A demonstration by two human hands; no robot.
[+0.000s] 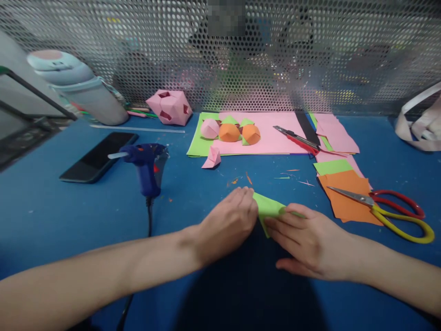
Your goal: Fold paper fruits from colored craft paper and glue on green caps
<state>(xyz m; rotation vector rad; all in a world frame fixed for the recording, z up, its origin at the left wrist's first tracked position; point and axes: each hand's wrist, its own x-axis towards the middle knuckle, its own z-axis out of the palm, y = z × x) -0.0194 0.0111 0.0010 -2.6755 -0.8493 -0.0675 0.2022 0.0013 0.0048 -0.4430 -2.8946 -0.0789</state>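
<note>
A folded piece of bright green paper (270, 206) lies on the blue table between my hands, a pointed flap showing at its lower side. My left hand (229, 223) is closed at the paper's left corner, its fingers curled and pressed together there. Lying flat over the right part of the paper, my right hand (310, 241) has its fingers stretched out and the thumb apart. My fingers hide both ends of the paper. Straight ahead are a small folded pink paper piece (212, 158) and tiny paper scraps (248, 178).
Scissors (368, 201) rest on orange paper squares (351, 184) at right. A utility knife (298, 139) and folded orange pieces (229, 132) sit on pink sheets (265, 122). Left are a glue gun (146, 168), phone (98, 158), tumbler (86, 92) and pink paper polyhedron (171, 108).
</note>
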